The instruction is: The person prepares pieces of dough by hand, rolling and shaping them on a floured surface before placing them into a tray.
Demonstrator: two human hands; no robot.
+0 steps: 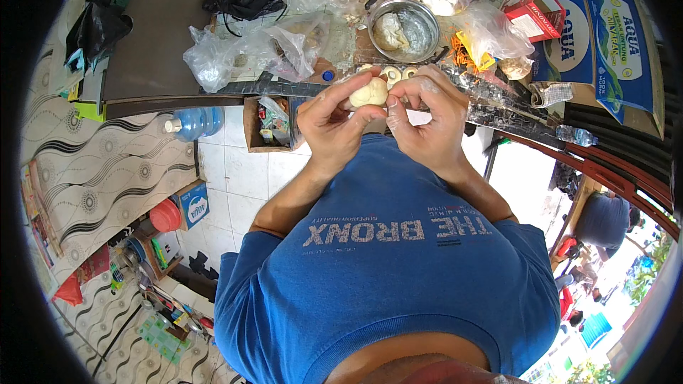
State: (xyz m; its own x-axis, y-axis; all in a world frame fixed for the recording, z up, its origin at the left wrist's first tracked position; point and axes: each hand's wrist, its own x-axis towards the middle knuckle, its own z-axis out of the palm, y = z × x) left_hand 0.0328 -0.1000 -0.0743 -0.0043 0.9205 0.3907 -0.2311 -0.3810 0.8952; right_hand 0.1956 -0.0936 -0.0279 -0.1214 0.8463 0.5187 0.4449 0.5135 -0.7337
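A pale ball of dough (369, 93) rests between the fingers of my left hand (338, 120), held up in front of the table edge. My right hand (429, 117) has its thumb and forefinger pinched together at the ball's right side; whether they grip a bit of dough cannot be told. Just behind the hands, several small round dough pieces (392, 74) with hollow centres lie on the table, partly hidden by the fingers. Beyond them a steel pot (431, 33) holds a lump of dough (390, 32) and has floury walls.
Orange shreds (460, 50), a yellow packet (477, 53) and plastic bags (493, 26) lie right of the pot. More clear bags (213, 58) and a blue bottle cap (327, 76) are at the left. A folded cloth (550, 94) and cardboard boxes (565, 37) stand at the right.
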